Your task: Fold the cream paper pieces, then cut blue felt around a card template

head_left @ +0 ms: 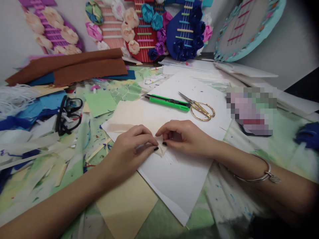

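A small piece of cream crepe paper [161,151] is pinched between my two hands, over white paper sheets [179,186]. My left hand [136,142] grips its left side between thumb and fingers. On the right side, my right hand [183,136] holds it the same way, fingers curled. A larger cream crepe paper sheet [129,114] lies flat just behind my left hand. Beyond my hands rest a green box cutter [169,102] and gold-handled scissors [199,109], both on the white sheets.
Black eyeglasses [68,114] and paper strips [25,142] lie at the left. Brown crepe paper [87,68] is behind them. Paper guitars decorated with flowers, one blue [183,33], lean against the wall. A blurred-out object [249,113] lies at the right.
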### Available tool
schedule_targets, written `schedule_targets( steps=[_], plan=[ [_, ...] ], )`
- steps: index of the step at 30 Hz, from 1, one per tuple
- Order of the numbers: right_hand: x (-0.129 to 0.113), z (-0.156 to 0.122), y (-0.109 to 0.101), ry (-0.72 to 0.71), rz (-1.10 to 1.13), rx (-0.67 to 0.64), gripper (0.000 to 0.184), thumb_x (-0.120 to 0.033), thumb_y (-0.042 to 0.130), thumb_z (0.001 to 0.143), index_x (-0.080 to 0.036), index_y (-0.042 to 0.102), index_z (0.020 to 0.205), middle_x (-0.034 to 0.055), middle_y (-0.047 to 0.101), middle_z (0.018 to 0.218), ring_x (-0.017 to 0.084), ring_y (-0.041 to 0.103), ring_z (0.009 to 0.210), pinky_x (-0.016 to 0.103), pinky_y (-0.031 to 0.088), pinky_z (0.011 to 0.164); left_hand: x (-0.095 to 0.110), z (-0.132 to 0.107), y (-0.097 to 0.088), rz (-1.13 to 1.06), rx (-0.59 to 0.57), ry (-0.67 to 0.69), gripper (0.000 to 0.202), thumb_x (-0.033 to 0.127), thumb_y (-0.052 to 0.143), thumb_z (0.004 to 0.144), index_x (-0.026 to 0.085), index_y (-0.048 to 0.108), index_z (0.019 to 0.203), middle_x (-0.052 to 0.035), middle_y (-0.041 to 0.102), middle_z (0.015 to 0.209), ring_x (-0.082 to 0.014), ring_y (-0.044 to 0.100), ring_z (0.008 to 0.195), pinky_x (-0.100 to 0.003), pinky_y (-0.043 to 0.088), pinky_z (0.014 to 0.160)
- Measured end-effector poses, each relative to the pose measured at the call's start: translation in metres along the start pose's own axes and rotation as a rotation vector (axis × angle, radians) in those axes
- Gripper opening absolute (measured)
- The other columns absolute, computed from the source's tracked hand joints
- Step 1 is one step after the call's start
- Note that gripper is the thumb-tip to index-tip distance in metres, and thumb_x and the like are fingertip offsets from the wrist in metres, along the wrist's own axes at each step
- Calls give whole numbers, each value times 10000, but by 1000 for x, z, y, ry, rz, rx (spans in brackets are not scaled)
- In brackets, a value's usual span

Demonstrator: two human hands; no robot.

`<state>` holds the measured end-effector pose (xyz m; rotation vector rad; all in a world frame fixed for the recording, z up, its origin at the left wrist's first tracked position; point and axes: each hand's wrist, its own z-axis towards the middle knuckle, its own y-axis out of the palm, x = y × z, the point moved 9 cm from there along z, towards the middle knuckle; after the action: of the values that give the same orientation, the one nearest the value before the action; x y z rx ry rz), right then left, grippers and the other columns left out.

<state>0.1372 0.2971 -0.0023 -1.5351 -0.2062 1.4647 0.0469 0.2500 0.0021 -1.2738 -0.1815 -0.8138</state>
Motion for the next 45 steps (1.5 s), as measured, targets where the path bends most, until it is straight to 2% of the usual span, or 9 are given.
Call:
schedule_targets(
  steps=[10, 15, 20, 27, 32, 38, 45],
  plan=[
    [0, 1, 0, -5, -6, 10, 264, -61, 568, 744, -154, 640, 980, 5, 623, 776, 113, 547, 717, 238, 397, 687, 19, -8, -2, 137, 55, 187, 104, 113, 554, 861, 163, 644, 868, -53, 573, 943, -154, 510, 891, -279, 435, 755],
    [-1, 1, 0, -20, -17, 24, 273, -45, 574, 732, -148, 641, 976, 13, 625, 801, 124, 547, 759, 246, 402, 709, 33, -10, 5, 215, 0, 319, 96, 95, 537, 871, 114, 627, 894, -82, 611, 913, -194, 493, 907, -348, 438, 809],
    [-4, 0, -2, -29, -57, 33, 268, -34, 575, 722, -151, 638, 955, 21, 635, 797, 152, 526, 820, 268, 394, 742, 37, -15, 9, 348, -40, 381, 126, 125, 509, 895, 96, 626, 932, -101, 631, 904, -228, 514, 911, -411, 429, 826],
    [-6, 0, 0, -37, -84, 6, 238, -54, 561, 739, -157, 626, 944, 32, 634, 790, 177, 495, 844, 290, 386, 751, 48, -20, 9, 480, -57, 496, 227, 128, 403, 936, 96, 595, 1051, -99, 639, 851, -241, 530, 870, -400, 409, 753],
    [-9, 1, 0, -35, -109, -4, 229, -50, 551, 738, -154, 623, 930, 39, 629, 798, 181, 494, 846, 306, 385, 778, 48, -21, 15, 527, -137, 480, 289, 131, 364, 942, 119, 570, 1144, -107, 624, 890, -236, 525, 849, -402, 402, 746],
    [2, 0, -6, 11, -177, -1, 182, -134, 597, 767, -154, 626, 945, 58, 626, 878, 197, 503, 888, 328, 373, 810, 46, -22, 17, 525, -180, 470, 300, 128, 375, 935, 119, 559, 1171, -108, 605, 881, -240, 525, 852, -402, 401, 745],
    [11, -1, -17, 50, -104, 55, 218, -106, 583, 780, -142, 626, 991, 43, 627, 877, 167, 540, 857, 304, 382, 798, 45, -22, 17, 521, -186, 465, 304, 125, 368, 940, 130, 544, 1188, -109, 600, 893, -235, 516, 861, -397, 406, 741]
  ],
)
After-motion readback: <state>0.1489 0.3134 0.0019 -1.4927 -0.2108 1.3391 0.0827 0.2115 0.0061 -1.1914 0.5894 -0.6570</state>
